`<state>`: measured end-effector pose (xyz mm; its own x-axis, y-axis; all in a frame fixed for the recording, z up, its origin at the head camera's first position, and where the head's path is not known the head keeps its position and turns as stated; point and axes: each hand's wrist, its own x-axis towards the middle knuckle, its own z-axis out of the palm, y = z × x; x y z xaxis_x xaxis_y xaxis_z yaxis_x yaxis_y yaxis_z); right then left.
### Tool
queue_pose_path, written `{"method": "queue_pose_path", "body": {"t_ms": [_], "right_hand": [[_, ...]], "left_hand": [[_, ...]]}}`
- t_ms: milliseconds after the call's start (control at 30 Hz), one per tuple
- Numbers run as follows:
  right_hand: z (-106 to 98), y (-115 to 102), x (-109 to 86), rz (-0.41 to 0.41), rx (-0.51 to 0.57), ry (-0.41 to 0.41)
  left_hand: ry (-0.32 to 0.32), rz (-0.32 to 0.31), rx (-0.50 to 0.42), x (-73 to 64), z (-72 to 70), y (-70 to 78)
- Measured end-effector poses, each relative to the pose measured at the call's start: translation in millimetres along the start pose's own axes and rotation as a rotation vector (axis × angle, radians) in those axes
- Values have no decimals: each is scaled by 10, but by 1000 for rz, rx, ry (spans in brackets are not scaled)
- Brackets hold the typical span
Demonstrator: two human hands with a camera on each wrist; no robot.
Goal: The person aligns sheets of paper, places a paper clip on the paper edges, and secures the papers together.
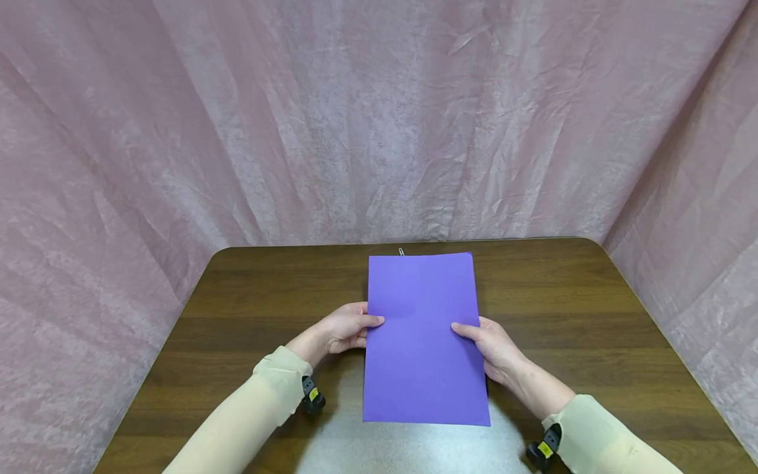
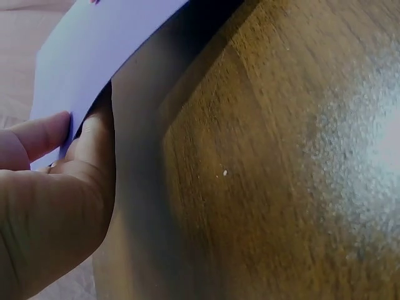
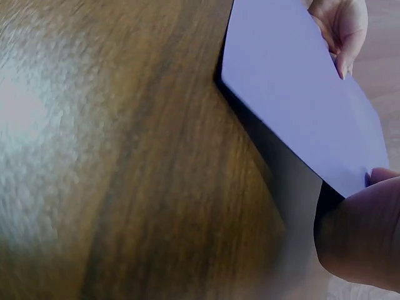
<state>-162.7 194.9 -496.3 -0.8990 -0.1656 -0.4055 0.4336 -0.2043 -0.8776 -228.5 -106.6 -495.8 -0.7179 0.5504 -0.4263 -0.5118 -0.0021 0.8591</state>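
A purple sheet of paper [image 1: 423,375] is held upright-long between both hands, above the table in the head view. My left hand [image 1: 346,327] pinches its left edge, thumb on the front face and fingers behind. On the opposite edge my right hand [image 1: 494,349] grips the sheet the same way, thumb on top. The left wrist view shows the paper [image 2: 94,56] raised off the wood, with the left hand's [image 2: 56,206] fingers under it. In the right wrist view a gap with shadow lies beneath the paper [image 3: 294,94]. Most of the fingers are hidden behind the sheet.
A small silver paper clip [image 1: 401,251] shows just past the paper's top edge, partly covered. The brown wooden table [image 1: 254,296] has rounded back corners. Pink curtains [image 1: 379,131] hang behind it and at the sides.
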Motion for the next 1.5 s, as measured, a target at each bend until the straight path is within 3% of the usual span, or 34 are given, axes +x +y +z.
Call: {"method": "queue_pose_path", "body": {"t_ms": [133, 233, 333, 433, 533, 600, 700, 933, 1167, 1500], "right_hand": [[-12, 7, -12, 4, -16, 0], [-50, 1, -28, 7, -21, 17], [-116, -16, -49, 8, -18, 31], [-191, -39, -76, 11, -11, 36], [-255, -60, -107, 14, -5, 40], [-294, -65, -125, 16, -1, 36], [-332, -63, -147, 22, 12, 40], [-419, -48, -183, 32, 34, 48], [-492, -44, -202, 26, 41, 51], [-539, -25, -212, 25, 62, 47]], "left_hand": [[23, 15, 56, 19, 23, 8], [88, 56, 148, 42, 52, 38], [175, 139, 272, 65, 73, 93], [261, 277, 557, 88, 62, 159], [333, 391, 931, 124, 21, 218], [369, 421, 1137, 155, -5, 251], [386, 422, 1319, 214, -43, 273], [399, 326, 1506, 387, -67, 316], [322, 217, 1646, 582, -83, 318], [215, 130, 1664, 720, 29, 339]]}}
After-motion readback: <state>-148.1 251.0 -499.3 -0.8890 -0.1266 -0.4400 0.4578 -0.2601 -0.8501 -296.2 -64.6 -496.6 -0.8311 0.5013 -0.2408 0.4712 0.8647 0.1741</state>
